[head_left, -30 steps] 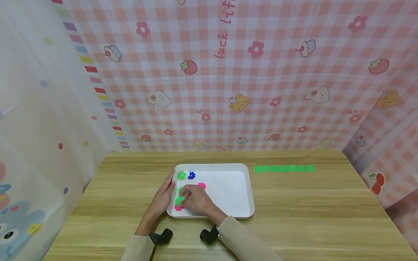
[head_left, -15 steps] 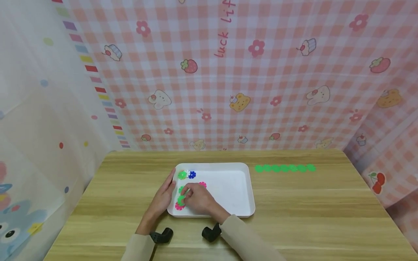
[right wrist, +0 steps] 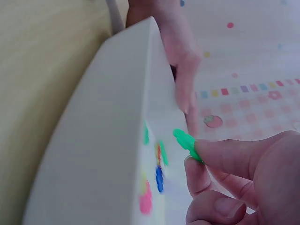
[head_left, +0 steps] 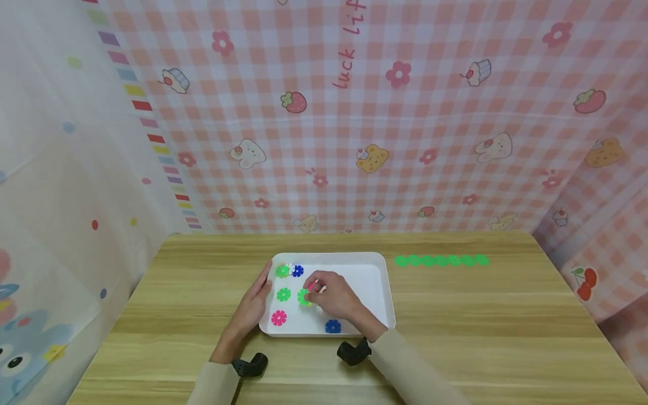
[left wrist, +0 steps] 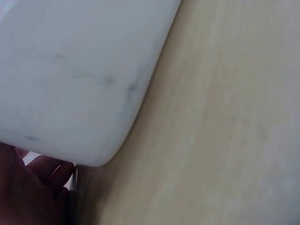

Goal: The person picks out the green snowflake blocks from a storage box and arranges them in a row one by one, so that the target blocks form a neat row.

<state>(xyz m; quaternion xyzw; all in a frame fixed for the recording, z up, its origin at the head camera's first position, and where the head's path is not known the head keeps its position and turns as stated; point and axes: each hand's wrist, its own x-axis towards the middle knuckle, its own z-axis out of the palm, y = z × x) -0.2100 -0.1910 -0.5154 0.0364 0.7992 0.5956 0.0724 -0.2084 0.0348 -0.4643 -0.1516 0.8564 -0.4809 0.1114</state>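
My left hand (head_left: 253, 306) holds the left side of the white tray (head_left: 354, 292), fingers along its outer wall. In the left wrist view its fingers are partly hidden in shadow by the tray. Between thumb and forefinger, my right hand (head_left: 334, 295) pinches a green snowflake disc (right wrist: 186, 142) above the tray floor. Near it lie a yellow piece and a pink disc (head_left: 313, 286), partly covered by the fingers. Elsewhere in the tray are green discs (head_left: 283, 294), a pink disc (head_left: 279, 318), a dark blue one (head_left: 332, 326) and a blue one (head_left: 297, 271).
Several green discs (head_left: 441, 260) lie in a row on the wooden table (head_left: 466, 326), right of the tray at the back. A pink checked cloth (head_left: 324, 129) hangs behind the table. Black wrist cameras (head_left: 352, 352) sit on both wrists.
My right hand has moved right with the green disc, away from the pink disc at the lower left. The dark blue disc at the front has come into sight. My left hand stays put.
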